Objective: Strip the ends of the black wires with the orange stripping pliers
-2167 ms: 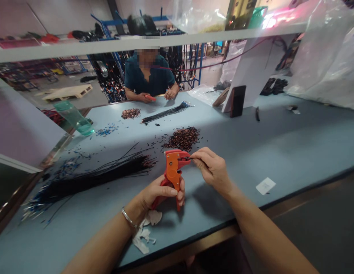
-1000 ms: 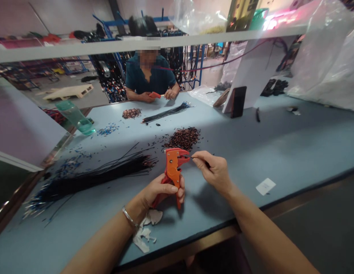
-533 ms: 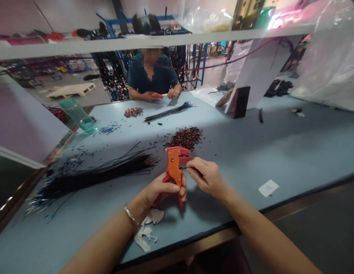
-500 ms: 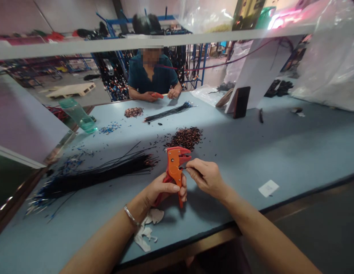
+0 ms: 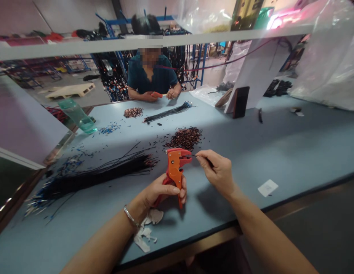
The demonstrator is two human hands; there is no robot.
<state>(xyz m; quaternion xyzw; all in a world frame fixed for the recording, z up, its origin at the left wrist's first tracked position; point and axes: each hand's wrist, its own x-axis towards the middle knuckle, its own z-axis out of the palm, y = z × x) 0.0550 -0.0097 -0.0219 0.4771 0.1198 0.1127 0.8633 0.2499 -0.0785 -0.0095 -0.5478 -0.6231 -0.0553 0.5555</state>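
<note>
The person's left hand (image 5: 168,189) is wrapped around the handles of a pair of red and orange pliers (image 5: 174,164), which stand nearly upright above it, the jaws facing the right hand (image 5: 217,169). That hand holds a thin black wire (image 5: 194,155) pinched between thumb and forefinger. The short visible end points leftward from the right fingertips, roughly sideways, crossing the pliers' long axis and level with the jaws. The right hand is the nearer one to this tip; whether the tip touches the jaws or stops just beside them cannot be told. Beyond the left hand lies a heap of dark scraps (image 5: 186,137); to its left, a thick bundle of black wires (image 5: 93,174) stretches across the table (image 5: 236,148).
</note>
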